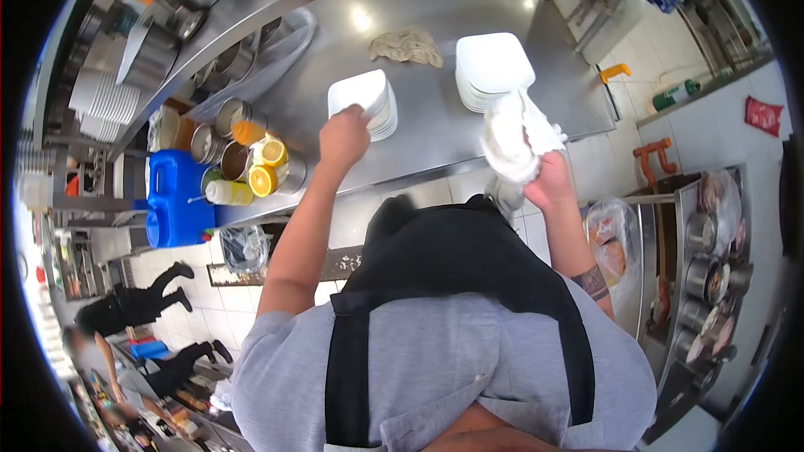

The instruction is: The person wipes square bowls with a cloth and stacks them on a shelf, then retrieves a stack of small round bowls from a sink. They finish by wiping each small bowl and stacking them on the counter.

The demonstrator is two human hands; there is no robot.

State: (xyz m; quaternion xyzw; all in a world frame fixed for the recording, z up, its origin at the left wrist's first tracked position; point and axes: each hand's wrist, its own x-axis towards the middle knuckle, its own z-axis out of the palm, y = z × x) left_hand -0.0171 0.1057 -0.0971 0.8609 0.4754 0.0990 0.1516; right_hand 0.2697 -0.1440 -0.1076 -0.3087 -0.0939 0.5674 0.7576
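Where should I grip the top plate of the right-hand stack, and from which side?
Probably best to pinch the top plate by its left rim, coming from the left. It is squarish and lies roughly flat with that edge uncovered, while the white cloth in the right hand overlaps the near right corner.

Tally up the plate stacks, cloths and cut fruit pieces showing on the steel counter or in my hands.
Plate stacks: 2
Cloths: 2, one in your right hand
Cut fruit pieces: 2
Total: 6
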